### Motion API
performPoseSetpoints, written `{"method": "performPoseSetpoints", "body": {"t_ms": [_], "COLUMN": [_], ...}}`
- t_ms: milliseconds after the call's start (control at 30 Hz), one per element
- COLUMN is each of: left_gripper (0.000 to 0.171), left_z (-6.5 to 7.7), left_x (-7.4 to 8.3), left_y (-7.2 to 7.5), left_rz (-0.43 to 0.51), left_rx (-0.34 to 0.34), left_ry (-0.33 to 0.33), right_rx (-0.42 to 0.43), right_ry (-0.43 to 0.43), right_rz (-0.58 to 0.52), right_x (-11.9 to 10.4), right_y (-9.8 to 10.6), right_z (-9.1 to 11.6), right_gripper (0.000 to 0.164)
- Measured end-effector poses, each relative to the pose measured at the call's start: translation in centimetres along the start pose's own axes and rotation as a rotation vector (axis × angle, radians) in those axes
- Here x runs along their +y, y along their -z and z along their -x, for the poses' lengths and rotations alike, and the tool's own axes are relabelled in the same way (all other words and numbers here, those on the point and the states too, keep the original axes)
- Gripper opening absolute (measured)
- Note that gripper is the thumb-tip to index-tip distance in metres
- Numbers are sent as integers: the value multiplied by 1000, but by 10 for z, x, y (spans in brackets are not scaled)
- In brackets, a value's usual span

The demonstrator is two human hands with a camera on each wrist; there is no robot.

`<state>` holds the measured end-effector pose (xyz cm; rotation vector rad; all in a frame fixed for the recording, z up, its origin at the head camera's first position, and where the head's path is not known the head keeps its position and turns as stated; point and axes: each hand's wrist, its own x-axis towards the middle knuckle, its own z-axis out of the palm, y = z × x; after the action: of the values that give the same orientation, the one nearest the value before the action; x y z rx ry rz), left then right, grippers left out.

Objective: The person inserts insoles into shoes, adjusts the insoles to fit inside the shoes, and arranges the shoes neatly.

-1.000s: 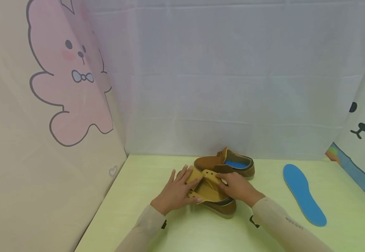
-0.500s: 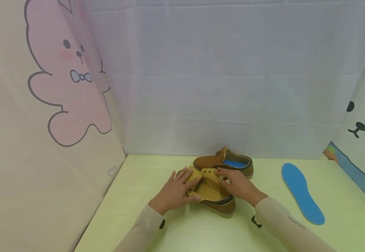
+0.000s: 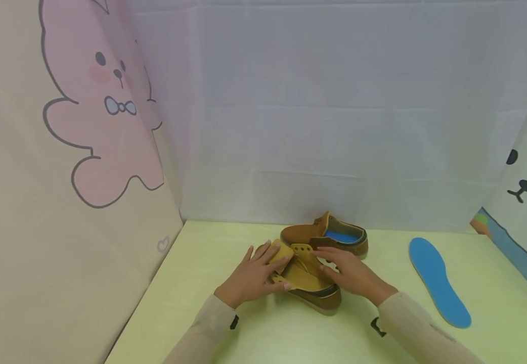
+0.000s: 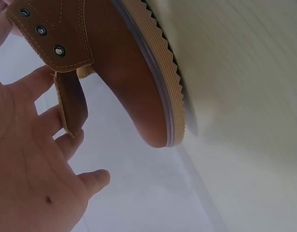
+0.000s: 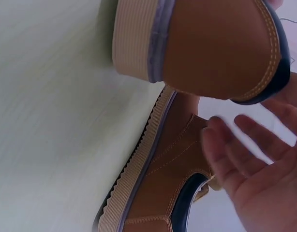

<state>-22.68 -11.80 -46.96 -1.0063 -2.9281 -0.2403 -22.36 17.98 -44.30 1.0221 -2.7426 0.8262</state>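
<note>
A brown lace-up shoe (image 3: 314,302) without laces lies in front of me, its mustard lining showing. My left hand (image 3: 251,279) spreads over its front, fingers on the folded-back tongue (image 3: 283,254) and thumb by the near eyelet flap. The left wrist view shows those fingers (image 4: 49,116) behind the tongue, loosely extended. On the shoe's other side, my right hand (image 3: 353,273) hovers by the far eyelet flap (image 3: 306,257) with relaxed fingers, holding nothing. In the right wrist view its fingertips overlap the second shoe (image 5: 170,159), beyond the near shoe's heel (image 5: 211,48).
Behind, the matching brown shoe (image 3: 299,234) has a blue insole (image 3: 342,237) inside. A loose blue insole (image 3: 441,283) lies flat at the right on the pale yellow-green table (image 3: 209,242). Cloth with printed animals hangs around the left, back and right sides.
My right hand has let go of the far eyelet flap and drawn slightly right, its fingers loosening. The left hand stays on the tongue; the shoes stay put.
</note>
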Motion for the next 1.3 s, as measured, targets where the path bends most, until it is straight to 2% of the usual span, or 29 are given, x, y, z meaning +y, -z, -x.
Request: {"method": "performPoseSetpoints", "body": {"t_ms": [167,267,367,500,567,633,700,800,967,1100,1300], "left_gripper": [77,77,79,79,80,80,81,82,82,81,82], "left_z": [3,5,6,7,6,5,5,4,2,2,3], "left_x": [-1,-2,-2,-1,-1,-1,-1,1,4,5,5], "left_y": [0,-1,0,0,1,0,0,-1,-1,1,2], "left_rz": [-8,-15,-16,-15,-17,-25,-28,-28,-34,-52,-37], "left_rx": [-1,9,15,26,30,31,30,20,9,9,1], "left_ry": [0,-11,-22,-31,-28,-21,-13,-7,-3,5,15], "right_rx": [111,215,350,577,647,658,620,473,188,60,-51], "right_ry": [28,39,66,107,64,-18,-120,-305,-592,-710,-789], "right_rz": [0,39,80,171,218,235,245,232,214,215,218], "right_x": [-2,-2,1,11,19,28,38,54,84,103,121], "right_y": [8,19,33,54,64,73,80,90,103,107,107], "right_z": [7,12,18,23,27,31,39,53,77,91,101], "right_gripper": [31,28,28,29,29,29,30,40,81,103,109]}}
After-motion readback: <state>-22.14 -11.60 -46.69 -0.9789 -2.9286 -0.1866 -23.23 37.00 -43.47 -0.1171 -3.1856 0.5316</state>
